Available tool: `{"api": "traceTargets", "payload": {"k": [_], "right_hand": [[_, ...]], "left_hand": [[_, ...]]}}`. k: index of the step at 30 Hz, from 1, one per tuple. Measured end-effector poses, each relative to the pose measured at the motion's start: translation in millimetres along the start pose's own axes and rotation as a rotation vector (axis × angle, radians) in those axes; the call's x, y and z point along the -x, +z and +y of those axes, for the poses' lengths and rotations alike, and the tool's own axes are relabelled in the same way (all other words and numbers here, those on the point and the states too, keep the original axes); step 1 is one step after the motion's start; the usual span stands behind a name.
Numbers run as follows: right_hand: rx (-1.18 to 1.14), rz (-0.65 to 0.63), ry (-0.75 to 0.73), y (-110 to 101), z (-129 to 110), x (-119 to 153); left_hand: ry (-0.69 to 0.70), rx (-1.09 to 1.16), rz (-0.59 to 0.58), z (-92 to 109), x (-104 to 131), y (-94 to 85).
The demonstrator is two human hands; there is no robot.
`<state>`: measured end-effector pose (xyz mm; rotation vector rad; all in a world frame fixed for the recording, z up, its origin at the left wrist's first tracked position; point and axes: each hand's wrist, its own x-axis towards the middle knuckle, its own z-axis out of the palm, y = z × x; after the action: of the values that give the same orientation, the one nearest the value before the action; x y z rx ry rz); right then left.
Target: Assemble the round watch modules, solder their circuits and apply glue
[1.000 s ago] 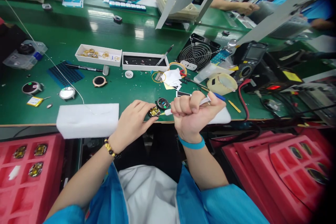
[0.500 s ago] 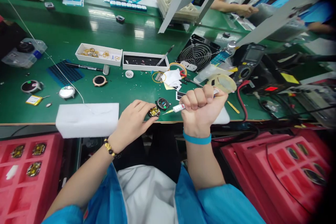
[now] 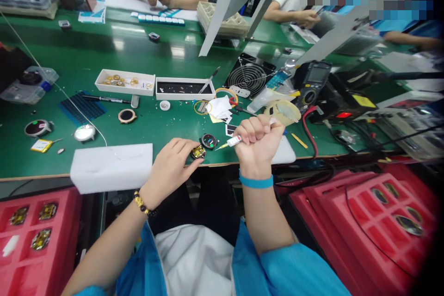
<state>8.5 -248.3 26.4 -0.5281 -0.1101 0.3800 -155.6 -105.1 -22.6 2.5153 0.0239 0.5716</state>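
Note:
My left hand (image 3: 175,162) grips a round watch case (image 3: 198,151) between thumb and fingers at the front edge of the bench. Its open inside shows gold-coloured parts. Touching or nearly touching it, a dark round watch face (image 3: 209,141) with small coloured marks lies just behind, to the right. In my right fist (image 3: 258,141) is a small syringe (image 3: 233,141) with a thin yellowish needle. The needle points left toward the watch case, with a small gap between its tip and the case. My fingers hide the rear of the syringe.
A white foam block (image 3: 111,166) lies left of my left hand. Behind are two white trays (image 3: 125,83) of small parts, a fan (image 3: 248,76), a tape roll (image 3: 282,112) and a multimeter (image 3: 314,83). Red foam trays (image 3: 65,240) flank my lap. Other people sit across the bench.
My view has tilted up slightly and shifted right. The syringe needle has drawn a little to the right, away from the watch case. My left hand keeps its grip.

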Motion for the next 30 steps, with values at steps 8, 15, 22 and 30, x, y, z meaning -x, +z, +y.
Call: {"api": "traceTargets", "payload": {"k": [8, 15, 22, 30], "right_hand": [[0.396, -0.122, -0.387, 8.4, -19.3, 27.5], [1.085, -0.763, -0.825, 4.0, -1.8, 40.6], [1.414, -1.071, -0.982, 22.8, 7.4, 11.5], [1.575, -1.173, -0.885, 39.9, 14.2, -50.8]], "left_hand": [[0.012, 0.052, 0.065, 2.5, -3.0, -0.4], [-0.382, 0.865, -0.077, 43.7, -13.2, -32.4], [-0.647, 1.511, -0.222, 32.5, -78.0, -70.9], [-0.665, 1.586, 0.109, -20.2, -154.9, -73.3]]}}
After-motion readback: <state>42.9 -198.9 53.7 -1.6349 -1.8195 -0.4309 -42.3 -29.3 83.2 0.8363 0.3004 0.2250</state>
